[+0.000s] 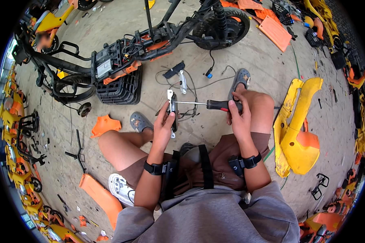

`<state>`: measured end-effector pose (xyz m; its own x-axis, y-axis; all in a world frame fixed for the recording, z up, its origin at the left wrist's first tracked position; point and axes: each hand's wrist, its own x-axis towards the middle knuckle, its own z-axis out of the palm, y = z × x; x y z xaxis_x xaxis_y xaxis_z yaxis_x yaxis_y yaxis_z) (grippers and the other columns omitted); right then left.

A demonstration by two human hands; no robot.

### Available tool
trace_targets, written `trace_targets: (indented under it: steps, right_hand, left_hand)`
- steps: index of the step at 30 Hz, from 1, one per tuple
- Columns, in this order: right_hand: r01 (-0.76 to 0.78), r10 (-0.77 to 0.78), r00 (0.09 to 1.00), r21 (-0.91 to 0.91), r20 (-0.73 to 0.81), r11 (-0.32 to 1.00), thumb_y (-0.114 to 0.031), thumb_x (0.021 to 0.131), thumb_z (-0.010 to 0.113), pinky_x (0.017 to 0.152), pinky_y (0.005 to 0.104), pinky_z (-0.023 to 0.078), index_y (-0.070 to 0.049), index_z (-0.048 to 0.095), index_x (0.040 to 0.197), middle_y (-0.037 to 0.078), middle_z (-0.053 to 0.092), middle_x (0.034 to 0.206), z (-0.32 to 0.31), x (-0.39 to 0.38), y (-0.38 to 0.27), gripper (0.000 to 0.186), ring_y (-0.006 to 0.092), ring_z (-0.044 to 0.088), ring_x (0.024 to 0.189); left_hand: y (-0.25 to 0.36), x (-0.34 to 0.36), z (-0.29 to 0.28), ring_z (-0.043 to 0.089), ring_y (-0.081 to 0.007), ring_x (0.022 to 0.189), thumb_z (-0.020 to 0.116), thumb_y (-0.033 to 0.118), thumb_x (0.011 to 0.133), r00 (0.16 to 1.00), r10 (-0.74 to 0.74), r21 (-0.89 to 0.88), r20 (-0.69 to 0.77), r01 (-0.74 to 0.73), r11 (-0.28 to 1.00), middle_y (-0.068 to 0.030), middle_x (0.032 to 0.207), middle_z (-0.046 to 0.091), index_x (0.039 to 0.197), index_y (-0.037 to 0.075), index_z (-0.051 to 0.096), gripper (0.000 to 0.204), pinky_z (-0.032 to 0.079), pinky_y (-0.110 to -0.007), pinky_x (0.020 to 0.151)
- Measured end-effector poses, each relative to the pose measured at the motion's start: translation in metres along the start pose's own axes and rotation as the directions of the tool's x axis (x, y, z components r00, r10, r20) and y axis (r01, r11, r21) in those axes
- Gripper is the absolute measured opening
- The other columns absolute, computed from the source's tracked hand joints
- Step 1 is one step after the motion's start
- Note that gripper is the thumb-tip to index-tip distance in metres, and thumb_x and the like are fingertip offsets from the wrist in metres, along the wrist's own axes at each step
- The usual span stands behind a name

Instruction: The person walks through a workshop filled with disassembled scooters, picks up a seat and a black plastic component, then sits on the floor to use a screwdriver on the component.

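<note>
My left hand (162, 126) is closed around a narrow black part with a silver metal bracket (173, 112), held upright between my knees. In my right hand (241, 117) is a screwdriver (218, 105) with a black and red handle. Its long shaft points left and its tip meets the part at the upper side, near my left fingers; the exact contact spot is too small to make out. On the floor just beyond lie a loose silver bracket (183, 83) and a flat black module (174, 69), with thin black cables around them.
A stripped scooter frame (117, 56) with a black crate (121, 87) stands ahead on the left. Yellow body panels (293, 133) lie to my right. An orange panel (105, 125) is by my left foot, a longer orange strip (101, 198) nearer me. Scooters line both sides.
</note>
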<state>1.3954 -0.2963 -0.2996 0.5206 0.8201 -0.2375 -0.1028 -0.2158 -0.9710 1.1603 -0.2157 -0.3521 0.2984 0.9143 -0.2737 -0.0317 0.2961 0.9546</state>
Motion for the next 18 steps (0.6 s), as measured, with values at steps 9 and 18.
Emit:
trace_targets:
  steps: [9, 18]
  right_hand:
    - [0.027, -0.027, 0.999, -0.025, -0.019, 0.999, -0.015, 0.096, 0.049, 0.047, 0.0217, 0.041, 0.000, 0.048, 0.124, 0.005, 0.055, 0.069, 0.001, 0.000, 0.002, 0.031, 0.0101, 0.051, 0.051]
    - [0.010, -0.011, 1.000, -0.034, -0.027, 0.999, -0.019, 0.096, 0.051, 0.046, 0.0221, 0.040, 0.000, 0.047, 0.123, 0.004, 0.055, 0.070, 0.000, 0.000, 0.001, 0.033, 0.0096, 0.050, 0.050]
  left_hand:
    - [-0.003, 0.000, 0.000, 0.061, -0.0143, 0.084, 0.049, 0.013, 0.097, 1.000, 0.029, 0.017, 0.002, -0.029, 0.999, -0.0118, 0.100, 0.064, 0.142, 0.001, 0.035, 0.049, 0.049, -0.026, 0.073]
    - [0.002, -0.002, 0.000, 0.061, -0.0146, 0.085, 0.049, 0.012, 0.097, 1.000, 0.014, 0.023, 0.014, -0.014, 1.000, -0.0118, 0.100, 0.064, 0.142, 0.001, 0.036, 0.048, 0.049, -0.026, 0.073]
